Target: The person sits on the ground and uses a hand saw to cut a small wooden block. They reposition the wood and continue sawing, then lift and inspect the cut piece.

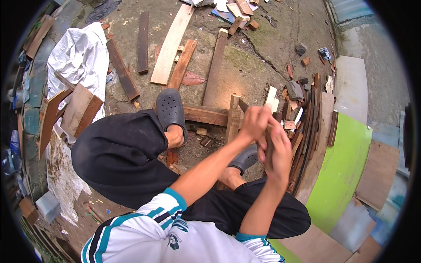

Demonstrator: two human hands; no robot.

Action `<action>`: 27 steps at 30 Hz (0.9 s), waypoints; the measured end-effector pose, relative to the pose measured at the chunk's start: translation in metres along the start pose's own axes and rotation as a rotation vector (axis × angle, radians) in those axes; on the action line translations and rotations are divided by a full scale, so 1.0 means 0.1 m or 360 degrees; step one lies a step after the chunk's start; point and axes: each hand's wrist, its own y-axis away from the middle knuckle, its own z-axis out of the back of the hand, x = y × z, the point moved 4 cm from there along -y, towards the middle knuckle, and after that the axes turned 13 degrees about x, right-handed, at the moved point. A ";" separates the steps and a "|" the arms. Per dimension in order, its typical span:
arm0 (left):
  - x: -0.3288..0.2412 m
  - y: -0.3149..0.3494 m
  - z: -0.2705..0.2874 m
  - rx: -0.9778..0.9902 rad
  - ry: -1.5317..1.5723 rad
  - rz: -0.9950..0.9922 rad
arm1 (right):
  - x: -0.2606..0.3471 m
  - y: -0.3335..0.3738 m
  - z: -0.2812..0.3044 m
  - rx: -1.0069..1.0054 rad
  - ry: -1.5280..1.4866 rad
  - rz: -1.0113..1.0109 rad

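In front of my right foot, my two hands are close together. My left hand (256, 122) is closed, and a dark pointed blade-like piece (243, 105) sticks out from it; its other end is hidden by my fingers. My right hand (280, 151) is wrapped round a brown wooden piece (269, 158). I cannot tell whether the two pieces are joined. Beside the dark tip stands a pale wooden strip (233, 118), meeting a brown wooden beam (206, 115) that lies across the ground. My left clog (170, 107) is by the beam's left end.
Several planks lie ahead, among them a long pale board (172, 46) and a brown board (215, 70). A white sheet (81, 57) is spread at the left. At the right are stacked wooden strips (312, 127), a grey stone (294, 90) and a green panel (344, 162).
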 end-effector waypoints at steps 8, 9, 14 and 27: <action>0.34 -0.18 0.17 -0.0086 -0.0083 0.0139 | -0.17 -0.34 0.06 -0.0029 0.0288 -0.0173; 0.02 -0.05 0.07 -0.0108 0.0048 0.0123 | -0.01 -0.11 -0.01 -0.0027 0.0206 -0.0098; 0.22 -0.06 0.14 0.0024 -0.0091 -0.0088 | -0.22 -0.20 0.00 0.0006 0.0098 -0.0043; -0.04 0.11 -0.04 0.0050 0.0064 0.0105 | 0.01 0.14 0.03 -0.0042 -0.0017 -0.0064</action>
